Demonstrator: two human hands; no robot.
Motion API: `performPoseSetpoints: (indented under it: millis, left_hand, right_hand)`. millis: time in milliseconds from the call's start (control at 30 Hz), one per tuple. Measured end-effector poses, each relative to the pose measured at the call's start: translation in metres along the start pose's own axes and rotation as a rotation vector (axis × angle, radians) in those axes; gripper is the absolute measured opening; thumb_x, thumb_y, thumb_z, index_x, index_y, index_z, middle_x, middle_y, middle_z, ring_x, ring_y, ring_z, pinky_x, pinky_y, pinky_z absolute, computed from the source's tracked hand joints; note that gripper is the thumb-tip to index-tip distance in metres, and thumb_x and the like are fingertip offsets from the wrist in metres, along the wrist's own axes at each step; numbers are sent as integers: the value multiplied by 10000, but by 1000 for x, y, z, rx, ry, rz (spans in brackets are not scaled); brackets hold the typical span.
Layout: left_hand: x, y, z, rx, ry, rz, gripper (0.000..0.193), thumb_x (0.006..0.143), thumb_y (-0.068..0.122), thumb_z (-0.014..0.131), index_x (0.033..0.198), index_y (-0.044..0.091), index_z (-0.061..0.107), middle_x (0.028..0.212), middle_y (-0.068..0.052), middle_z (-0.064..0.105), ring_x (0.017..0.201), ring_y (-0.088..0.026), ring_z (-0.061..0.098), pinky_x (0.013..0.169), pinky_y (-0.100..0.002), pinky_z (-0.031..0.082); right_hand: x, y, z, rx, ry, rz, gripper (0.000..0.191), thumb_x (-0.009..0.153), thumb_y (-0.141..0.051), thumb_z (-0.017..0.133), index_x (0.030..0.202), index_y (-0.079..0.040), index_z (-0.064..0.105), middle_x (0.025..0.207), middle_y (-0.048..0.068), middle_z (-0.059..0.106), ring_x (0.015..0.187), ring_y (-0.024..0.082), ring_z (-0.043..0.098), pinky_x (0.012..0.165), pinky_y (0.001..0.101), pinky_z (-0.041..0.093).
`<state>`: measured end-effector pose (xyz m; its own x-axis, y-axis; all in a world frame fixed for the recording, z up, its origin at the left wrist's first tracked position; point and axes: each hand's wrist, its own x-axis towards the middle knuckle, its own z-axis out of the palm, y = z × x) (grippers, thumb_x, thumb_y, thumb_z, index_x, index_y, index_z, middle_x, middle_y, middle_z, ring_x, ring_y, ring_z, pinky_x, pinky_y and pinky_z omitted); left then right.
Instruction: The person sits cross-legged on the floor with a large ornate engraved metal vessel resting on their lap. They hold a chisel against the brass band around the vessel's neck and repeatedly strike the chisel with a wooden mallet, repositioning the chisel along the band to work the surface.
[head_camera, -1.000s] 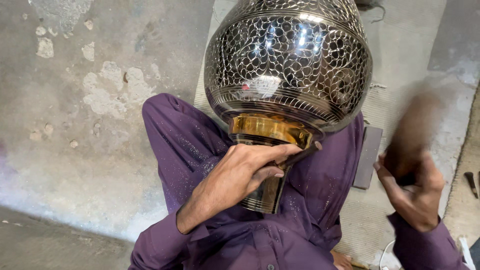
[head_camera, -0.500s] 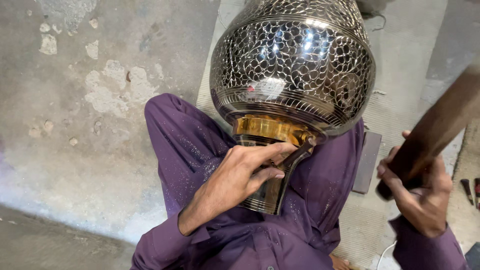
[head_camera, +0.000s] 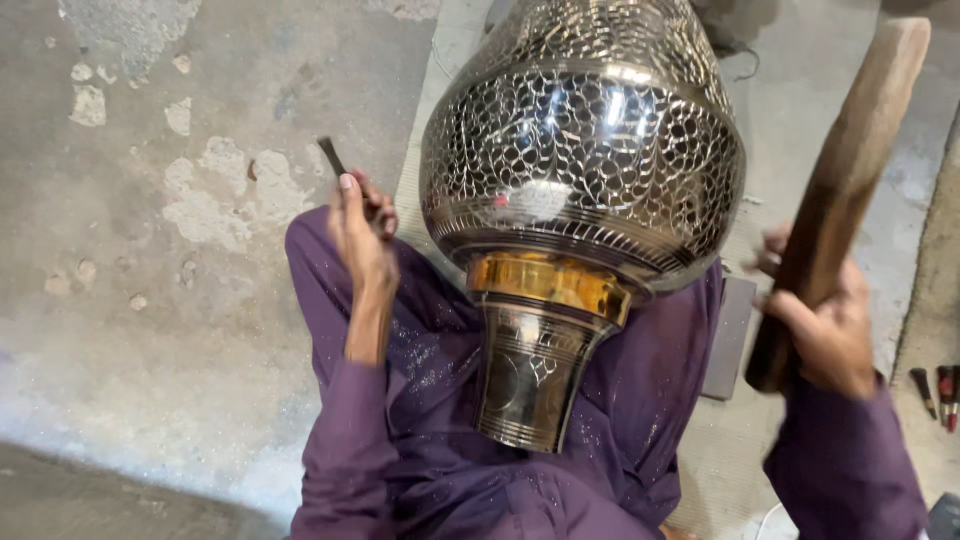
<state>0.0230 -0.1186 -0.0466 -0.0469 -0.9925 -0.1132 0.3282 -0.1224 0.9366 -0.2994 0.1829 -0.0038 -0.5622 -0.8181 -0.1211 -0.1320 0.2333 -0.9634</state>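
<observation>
Here we see the engraved metal vase (head_camera: 580, 190) resting on our lap at center; at nine o'clock, the left hand (head_camera: 362, 240) pinches a small chisel (head_camera: 332, 157), while at three o'clock the right hand (head_camera: 825, 330) clamps a wooden mallet (head_camera: 840, 190).

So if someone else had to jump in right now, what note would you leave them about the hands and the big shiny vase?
Left hand: raised beside the vase, gripping a thin dark chisel, off the metal.
Right hand: gripping a wooden mallet, lifted up to the right.
Metal vase: lying across the purple-clothed lap, neck toward the body, gold band at the shoulder. Neither hand touches it.
Done: the round body is already covered in a cut pattern.
Left: cannot tell which spots remain unworked.
More small tools lie on the floor at right.
</observation>
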Motion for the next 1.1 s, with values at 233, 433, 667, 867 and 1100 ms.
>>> performPoseSetpoints:
  millis: [233,433,667,867,1100]
  left_hand:
    - [26,-54,35,-138,-57,-509,594,1094,576,412,1299,69,644,1208,-85,651,986,-131,676,664,-326,582]
    - [10,-58,57,-422,-485,-592,481,1061,378,533,1397,36,572,1352,-179,633,1094,-244,715,839,-413,656]
    - [32,-23,53,-110,-223,-475,470,1093,450,444,1235,41,628,1055,-91,694,878,-161,710,709,-293,617]
    - [64,-9,67,-60,-302,-201,548,1101,549,419,1124,58,662,985,-57,615,942,-155,598,823,-303,528]
    - [76,4,79,244,-317,24,611,1068,609,386,1013,62,655,1037,-65,655,1006,-196,604,949,-385,535]
  right_hand:
    - [56,38,10,655,-45,195,511,791,-24,552,1297,-20,482,951,42,478,847,173,525,696,272,492]
    - [40,41,13,788,-76,174,499,781,-75,541,1273,-40,464,918,45,466,744,166,490,614,244,458]
    - [41,78,50,880,117,99,552,754,-108,530,1298,-44,455,1069,67,506,976,204,577,872,294,545]
    - [70,100,88,955,206,154,583,824,-224,516,1379,-61,442,1212,112,507,1100,264,566,944,384,532]
    - [98,28,122,975,-9,56,638,906,-359,500,1475,-80,426,1378,165,508,1245,333,554,1028,489,517]
